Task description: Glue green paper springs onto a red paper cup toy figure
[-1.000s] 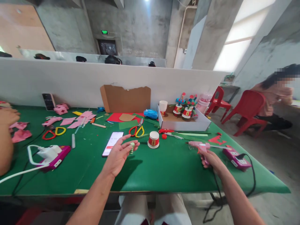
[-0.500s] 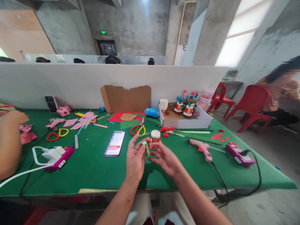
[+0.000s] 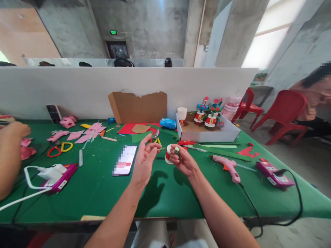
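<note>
A small folded green paper strip (image 3: 177, 150) is pinched between the thumb and fingers of my right hand (image 3: 184, 162). Behind that hand stands a red and white paper cup (image 3: 168, 155), partly hidden by the fingers. From the cup's left side sticks out an accordion-folded green paper spring (image 3: 162, 149). My left hand (image 3: 144, 160) is raised just left of this spring, fingers apart and with nothing visible in it; whether a fingertip touches the spring I cannot tell. Scissors (image 3: 156, 137) lie behind the left hand, their handles partly covered.
A phone (image 3: 125, 161) lies left of my hands. On the right are a pink glue gun (image 3: 227, 166) with its cable and a purple power strip (image 3: 274, 175). A white box (image 3: 210, 136) holds cup figures. At far left is another person's arm (image 3: 10, 158).
The folded green strip has passed from my left hand to my right, which has closed on it. My left hand has moved left, away from it. The view has shifted slightly.
</note>
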Demonstrator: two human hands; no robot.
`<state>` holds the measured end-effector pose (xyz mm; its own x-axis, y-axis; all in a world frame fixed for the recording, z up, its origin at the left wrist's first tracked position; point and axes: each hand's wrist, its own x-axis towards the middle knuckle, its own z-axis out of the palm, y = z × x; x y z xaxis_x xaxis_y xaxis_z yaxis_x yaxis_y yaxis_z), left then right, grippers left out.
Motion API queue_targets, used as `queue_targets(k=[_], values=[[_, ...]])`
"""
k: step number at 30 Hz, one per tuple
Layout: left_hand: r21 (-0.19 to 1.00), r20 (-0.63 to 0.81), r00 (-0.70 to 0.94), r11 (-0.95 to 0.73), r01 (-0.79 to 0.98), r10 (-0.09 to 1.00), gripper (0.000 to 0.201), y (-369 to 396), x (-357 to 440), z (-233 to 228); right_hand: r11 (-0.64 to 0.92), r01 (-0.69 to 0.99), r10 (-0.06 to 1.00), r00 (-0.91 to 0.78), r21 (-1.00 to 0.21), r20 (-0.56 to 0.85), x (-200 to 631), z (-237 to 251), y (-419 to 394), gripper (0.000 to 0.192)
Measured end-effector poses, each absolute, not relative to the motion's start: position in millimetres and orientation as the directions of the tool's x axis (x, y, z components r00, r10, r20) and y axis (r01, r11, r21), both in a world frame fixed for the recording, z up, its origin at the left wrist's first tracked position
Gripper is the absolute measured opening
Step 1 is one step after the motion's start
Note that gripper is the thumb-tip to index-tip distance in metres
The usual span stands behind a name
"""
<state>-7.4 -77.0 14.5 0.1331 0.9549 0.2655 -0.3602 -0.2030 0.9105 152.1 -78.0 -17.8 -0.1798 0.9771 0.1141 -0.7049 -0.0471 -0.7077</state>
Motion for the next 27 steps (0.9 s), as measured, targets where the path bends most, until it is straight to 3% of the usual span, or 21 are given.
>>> queue_targets(k=[3, 11, 19, 27], values=[[0.892, 0.281, 0.184, -0.185, -0.413, 0.942, 0.061, -63.1, -2.8, 10.2, -0.026, -0.697, 0.975, -0.175, -0.716, 0.135, 163.8, -21.5, -74.9, 0.033], [0.938, 0.227, 0.197, -0.16, -0.307, 0.954, 0.057, -60.7, 7.4, -24.7, 0.01, -0.763, 0.993, -0.069, -0.646, 0.096, 170.8, -23.4, -75.6, 0.029], [0.951, 0.182, 0.234, -0.111, -0.288, 0.955, 0.063, -63.6, 5.9, -23.5, 0.013, -0.781, 0.998, -0.032, -0.624, 0.062, 173.0, -25.1, -73.8, 0.021], [0.949, 0.169, 0.241, -0.092, -0.3, 0.956, 0.071, -64.5, 8.0, -23.4, 0.019, -0.793, 0.998, -0.016, -0.609, 0.053, 174.1, -25.7, -72.4, 0.025]])
